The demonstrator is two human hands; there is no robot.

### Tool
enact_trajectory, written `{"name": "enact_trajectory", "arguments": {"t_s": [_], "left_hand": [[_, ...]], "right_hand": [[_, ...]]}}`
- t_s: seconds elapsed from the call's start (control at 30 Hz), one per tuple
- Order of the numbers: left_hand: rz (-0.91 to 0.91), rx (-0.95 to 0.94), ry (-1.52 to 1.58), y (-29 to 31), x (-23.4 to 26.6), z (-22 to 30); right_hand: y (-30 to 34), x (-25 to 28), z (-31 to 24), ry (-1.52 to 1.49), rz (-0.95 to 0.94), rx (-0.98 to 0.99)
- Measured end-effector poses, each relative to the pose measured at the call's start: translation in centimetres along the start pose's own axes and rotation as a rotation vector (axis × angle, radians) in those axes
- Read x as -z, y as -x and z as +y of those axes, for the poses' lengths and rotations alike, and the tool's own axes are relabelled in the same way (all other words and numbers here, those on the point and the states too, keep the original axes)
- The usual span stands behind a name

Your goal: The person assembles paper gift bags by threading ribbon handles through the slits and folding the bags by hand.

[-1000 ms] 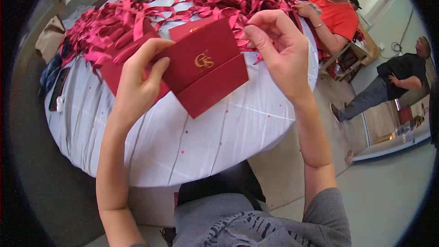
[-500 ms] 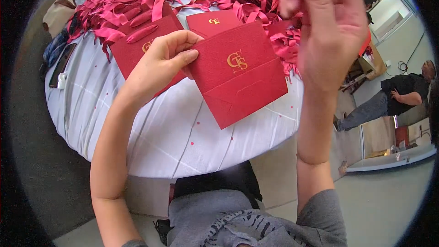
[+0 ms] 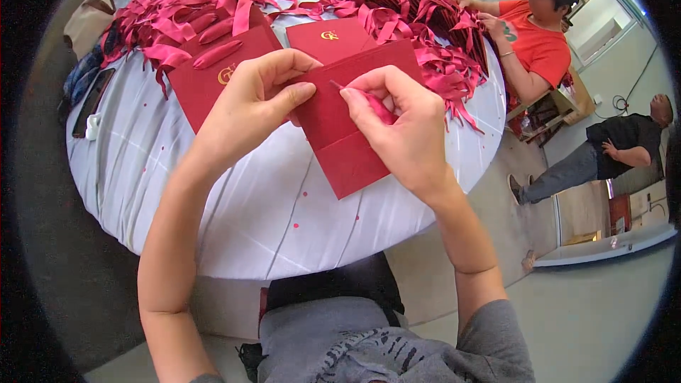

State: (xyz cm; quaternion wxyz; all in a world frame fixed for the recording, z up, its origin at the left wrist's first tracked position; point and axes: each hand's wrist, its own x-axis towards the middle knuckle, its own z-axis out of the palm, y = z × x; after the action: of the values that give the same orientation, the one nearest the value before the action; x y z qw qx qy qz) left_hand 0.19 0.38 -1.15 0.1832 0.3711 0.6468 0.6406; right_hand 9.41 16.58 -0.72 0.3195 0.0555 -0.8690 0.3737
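One red bag [image 3: 345, 167] pinched in left hand [image 3: 255, 103], inside hidden; right hand [image 3: 404, 128] pinching pink ribbon [image 3: 381, 108] over bag.

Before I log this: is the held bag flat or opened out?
Folded flat: the red bag in the left hand shows a creased face and no spread sides.

The left forearm [image 3: 167, 241] and right forearm [image 3: 464, 234] reach inward over the near edge of the surface [image 3: 245, 241], elbows [image 3: 166, 306] bent. The left grip [image 3: 248, 103] pinches, thumb [image 3: 287, 99] against curled fingers [image 3: 287, 64]; the right grip [image 3: 403, 131], near it, pinches likewise.
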Motion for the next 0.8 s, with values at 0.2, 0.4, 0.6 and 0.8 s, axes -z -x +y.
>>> {"name": "enact_trajectory", "arguments": {"t_s": [0.2, 0.4, 0.6, 0.8], "left_hand": [[0.117, -0.126, -0.049, 0.6, -1.1, 0.2], [0.255, -0.347, -0.397, 1.5, -2.9, 1.7], [0.326, -0.541, -0.573, 2.3, -4.0, 2.3], [0.334, -0.762, -0.77, 2.6, -4.4, 2.5]], "right_hand": [[0.4, -0.2, -0.6, 0.01, 0.054, 0.004], [0.9, 0.3, -2.2, -0.023, 0.097, -0.072], [1.7, 1.2, -3.7, -0.055, 0.065, -0.178], [2.1, 2.0, -5.0, -0.065, 0.063, -0.251]]}}
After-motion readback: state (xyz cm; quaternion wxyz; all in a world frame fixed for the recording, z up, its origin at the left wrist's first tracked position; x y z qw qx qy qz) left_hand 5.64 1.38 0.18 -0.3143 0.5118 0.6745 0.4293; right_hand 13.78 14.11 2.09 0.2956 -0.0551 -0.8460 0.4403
